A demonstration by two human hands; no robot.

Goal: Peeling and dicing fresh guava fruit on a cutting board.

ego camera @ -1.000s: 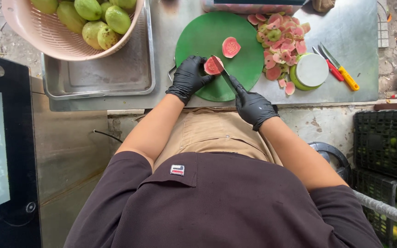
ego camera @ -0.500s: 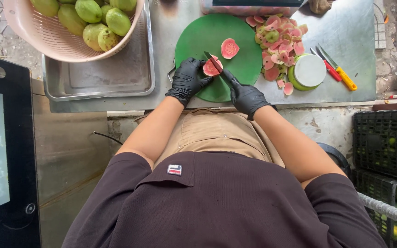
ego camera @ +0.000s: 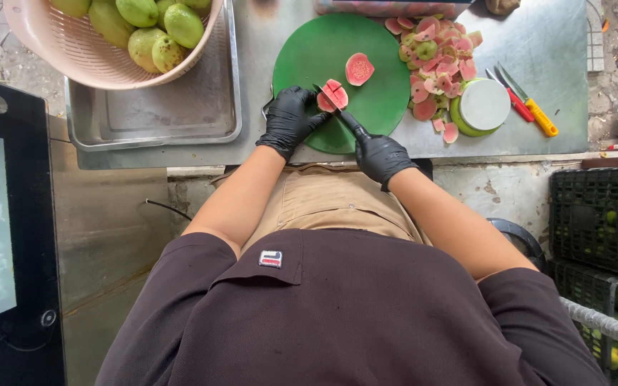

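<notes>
Head view: our left hand (ego camera: 289, 120) in a black glove pins a pink-fleshed guava half (ego camera: 332, 93) cut-face up on the green cutting board (ego camera: 380, 78); fingers curled closed on its near-left side, fingertips (ego camera: 312, 107) touching the rind

Our right hand (ego camera: 382, 155) is wrapped closed around the handle of a knife (ego camera: 337, 111), blade running diagonally across the fruit, tip toward the far left, edge already in the flesh

Judgement on handling: light, firm rind, wet soft flesh with a seedy core, so likely slippery on the cut face; hold it by the rind, low on the side, fingertips tucked back from the blade line. Fingers sit just beside the blade, fruit between them and the knife

A second half (ego camera: 359, 68) lies just beyond on the board; slice pile (ego camera: 434, 53) off the board's right edge, basket of whole green guavas (ego camera: 101, 57) well apart at far left
</notes>
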